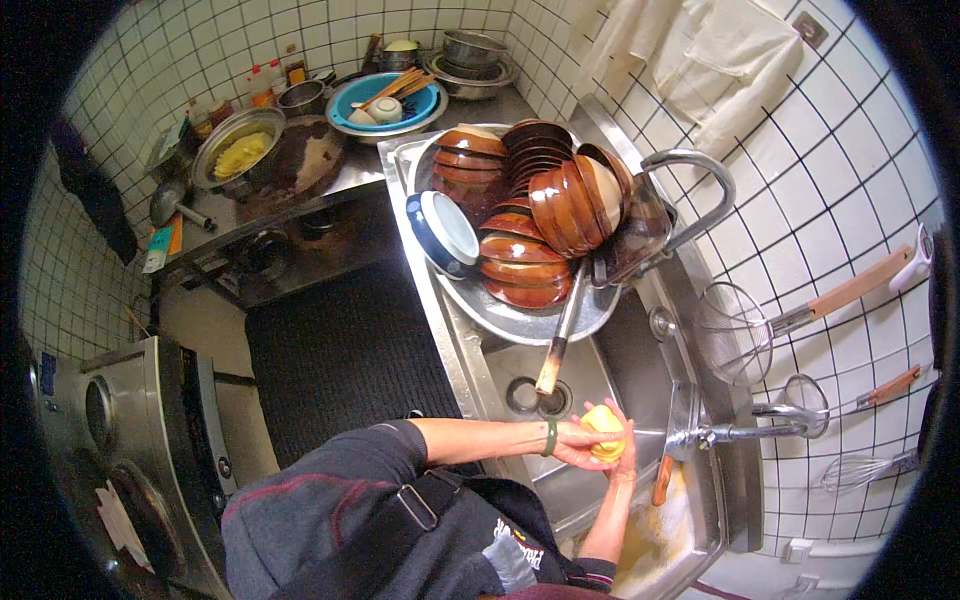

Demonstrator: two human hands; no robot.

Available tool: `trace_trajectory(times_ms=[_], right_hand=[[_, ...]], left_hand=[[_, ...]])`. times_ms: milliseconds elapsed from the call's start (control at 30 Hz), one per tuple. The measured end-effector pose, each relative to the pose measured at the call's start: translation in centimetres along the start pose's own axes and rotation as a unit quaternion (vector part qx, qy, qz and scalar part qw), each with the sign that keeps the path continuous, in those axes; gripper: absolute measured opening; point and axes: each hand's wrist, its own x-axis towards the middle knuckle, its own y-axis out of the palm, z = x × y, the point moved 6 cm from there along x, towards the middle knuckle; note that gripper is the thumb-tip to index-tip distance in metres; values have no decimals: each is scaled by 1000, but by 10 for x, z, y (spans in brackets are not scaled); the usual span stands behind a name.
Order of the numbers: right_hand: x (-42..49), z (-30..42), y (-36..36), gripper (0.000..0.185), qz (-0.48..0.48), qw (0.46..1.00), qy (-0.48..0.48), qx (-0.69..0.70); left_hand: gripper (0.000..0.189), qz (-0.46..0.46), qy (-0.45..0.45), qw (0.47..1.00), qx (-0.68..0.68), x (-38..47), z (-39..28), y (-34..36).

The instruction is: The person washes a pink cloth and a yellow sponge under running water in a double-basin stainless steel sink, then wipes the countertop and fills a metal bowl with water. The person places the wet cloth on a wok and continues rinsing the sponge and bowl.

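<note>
Both my hands hold a yellow, rounded lump (604, 433) over the sink basin (517, 367); it resembles a peeled potato. My left hand (579, 444), below a green bangle (551, 436), grips it from the left with the thumb across it. My right hand (624, 444) supports it from the right with its fingers spread. A thin stream of water runs toward the hands from the faucet (731, 433). Just to the right, a cleaver with a wooden handle (661, 481) rests at the sink's edge, its blade (684, 420) partly behind the faucet.
A large metal basin (517, 330) beyond the hands holds stacked brown bowls (574, 206) and a white-and-blue bowl (454, 232). A wood-ended handle (556, 360) juts over the sink. Strainers (735, 334) hang at right. A pot of yellow pieces (244, 154) stands far left.
</note>
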Motion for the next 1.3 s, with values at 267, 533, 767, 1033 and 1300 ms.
trace_trajectory(times_ms=[267,533,767,1033,1300], right_hand=[[-16,36,-3,35,72,989,-107,68],[-11,53,-26,15,-14,985,-31,-170],[11,28,-51,6,-98,944,-72,-306],[18,8,-88,8,-220,847,-159,-457],[-11,13,-92,15,-338,749,-207,-531]], left_hand=[[14,105,-49,990,81,22,26,39],[24,-113,49,968,220,51,16,4],[26,-431,171,740,488,85,-25,-101],[34,-475,322,403,713,72,-38,-86],[28,-495,310,408,702,39,1,-28]])
